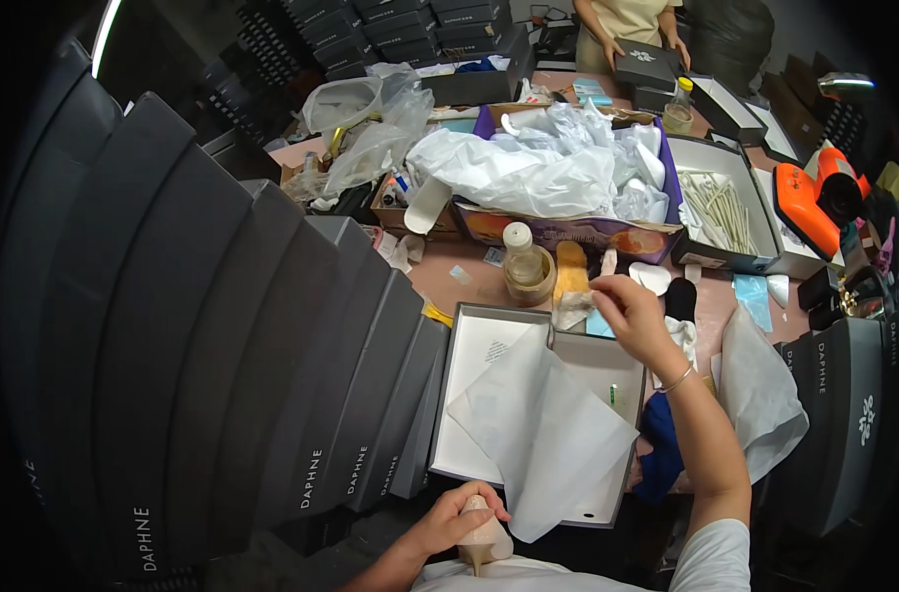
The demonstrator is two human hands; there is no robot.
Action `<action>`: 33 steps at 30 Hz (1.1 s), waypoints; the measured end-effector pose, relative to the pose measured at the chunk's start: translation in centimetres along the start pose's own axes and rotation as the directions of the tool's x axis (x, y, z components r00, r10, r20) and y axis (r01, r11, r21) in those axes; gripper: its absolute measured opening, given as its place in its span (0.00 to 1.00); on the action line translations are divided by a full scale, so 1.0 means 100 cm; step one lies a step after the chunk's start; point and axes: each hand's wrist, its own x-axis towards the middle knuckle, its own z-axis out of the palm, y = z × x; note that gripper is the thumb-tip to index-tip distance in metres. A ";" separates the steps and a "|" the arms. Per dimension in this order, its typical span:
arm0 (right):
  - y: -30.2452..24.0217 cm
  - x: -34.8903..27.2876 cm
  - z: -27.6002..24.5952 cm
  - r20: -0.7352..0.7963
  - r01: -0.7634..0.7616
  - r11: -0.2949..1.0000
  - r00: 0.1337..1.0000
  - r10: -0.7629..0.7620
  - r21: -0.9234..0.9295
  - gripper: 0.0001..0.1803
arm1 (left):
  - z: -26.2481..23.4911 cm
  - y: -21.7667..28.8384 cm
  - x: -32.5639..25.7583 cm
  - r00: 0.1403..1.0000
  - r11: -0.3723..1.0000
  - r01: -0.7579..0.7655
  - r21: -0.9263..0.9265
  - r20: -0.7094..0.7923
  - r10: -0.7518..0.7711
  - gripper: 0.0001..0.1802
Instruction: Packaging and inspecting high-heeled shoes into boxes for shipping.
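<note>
Near the lower edge, my left hand (pixel 456 520) is closed around a beige high-heeled shoe (pixel 485 538), its slim heel pointing down. My right hand (pixel 635 321) is stretched forward over the table, thumb and fingers drawn together; whatever they pinch, if anything, is too small to make out. Beside those fingertips lies a crumpled white wad (pixel 571 310), below a yellow-orange pad (pixel 571 264). Between my hands sits an open grey shoe box (pixel 612 360) with a white inside, alongside its upturned lid (pixel 476 333). A white tissue sheet (pixel 548 424) is spread across both.
Stacked dark shoe boxes (pixel 223 345) crowd the left; more boxes (pixel 844 414) stand right. A bottle in a jar (pixel 524 266) is beyond the lid. Farther back are a purple carton (pixel 568 232), a box of sticks (pixel 716 207) and an orange device (pixel 810 207). A co-worker holds a box (pixel 650 67).
</note>
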 end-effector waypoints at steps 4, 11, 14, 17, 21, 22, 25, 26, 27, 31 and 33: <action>-0.076 0.064 0.043 0.181 0.159 0.969 0.964 -0.194 0.188 0.09 | -0.012 -0.005 0.002 1.000 0.994 -0.023 -0.109 0.007 0.023 0.08; -0.051 0.221 0.209 0.165 0.330 0.932 0.938 -0.306 -0.147 0.12 | -0.045 0.001 0.018 1.000 0.985 0.002 -0.171 -0.024 -0.006 0.10; -0.036 0.277 0.240 -0.028 0.284 0.823 0.940 -0.341 -0.492 0.09 | -0.056 -0.002 0.024 0.999 0.981 0.031 -0.194 -0.025 -0.037 0.09; -0.020 0.299 0.249 0.065 0.138 0.852 0.990 -0.121 -0.506 0.10 | -0.059 0.003 0.027 0.994 0.991 -0.036 -0.132 -0.109 0.021 0.13; -0.012 0.312 0.257 0.040 0.103 0.912 0.995 -0.095 -0.397 0.12 | -0.067 0.001 0.029 0.991 0.980 -0.027 -0.199 -0.131 0.001 0.12; -0.012 0.311 0.254 0.025 0.086 0.925 0.996 -0.082 -0.369 0.12 | -0.066 0.007 0.031 0.991 0.974 -0.025 -0.223 -0.131 -0.004 0.12; -0.010 0.337 0.227 -0.019 0.163 0.959 0.985 -0.172 -0.233 0.13 | -0.065 0.012 0.031 0.992 0.968 -0.024 -0.250 -0.127 -0.009 0.11; -0.014 0.343 0.216 -0.026 0.186 0.966 0.981 -0.194 -0.178 0.12 | -0.064 0.013 0.032 0.992 0.967 -0.028 -0.251 -0.129 -0.005 0.11; -0.018 0.346 0.207 -0.031 0.172 0.975 0.984 -0.178 -0.140 0.12 | -0.064 0.011 0.032 0.992 0.967 -0.033 -0.253 -0.129 0.001 0.10; -0.029 0.356 0.181 -0.046 0.132 0.989 0.990 -0.134 -0.060 0.12 | -0.064 0.007 0.032 0.992 0.969 -0.045 -0.243 -0.126 0.014 0.10; -0.025 0.358 0.181 -0.066 0.155 0.986 0.985 -0.159 -0.065 0.13 | -0.064 0.008 0.032 0.992 0.970 -0.045 -0.240 -0.122 0.016 0.10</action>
